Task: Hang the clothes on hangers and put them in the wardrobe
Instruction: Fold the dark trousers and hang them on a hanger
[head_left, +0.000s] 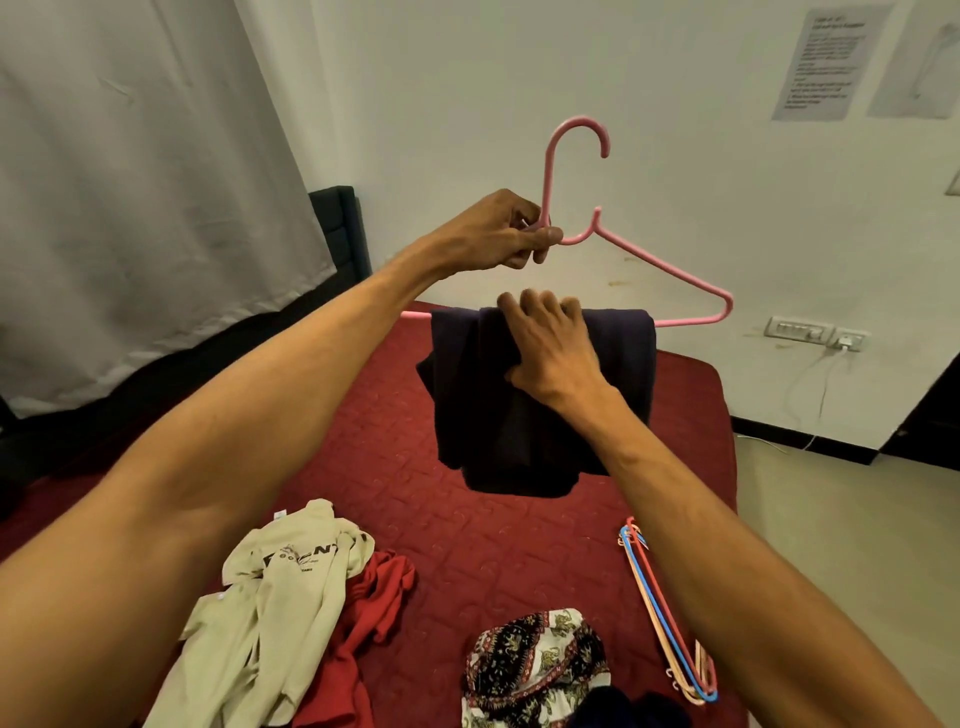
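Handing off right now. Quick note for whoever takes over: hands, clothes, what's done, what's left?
Left hand grips the pink hanger at its neck, held up over the bed.
Right hand holds the dark garment, which is draped over the hanger's bar.
On the bed: beige shirt, red garment, patterned garment, spare hangers to the right.
Done: dark garment is on its hanger.
Left: put it in the wardrobe (not in view), then hang the other clothes.
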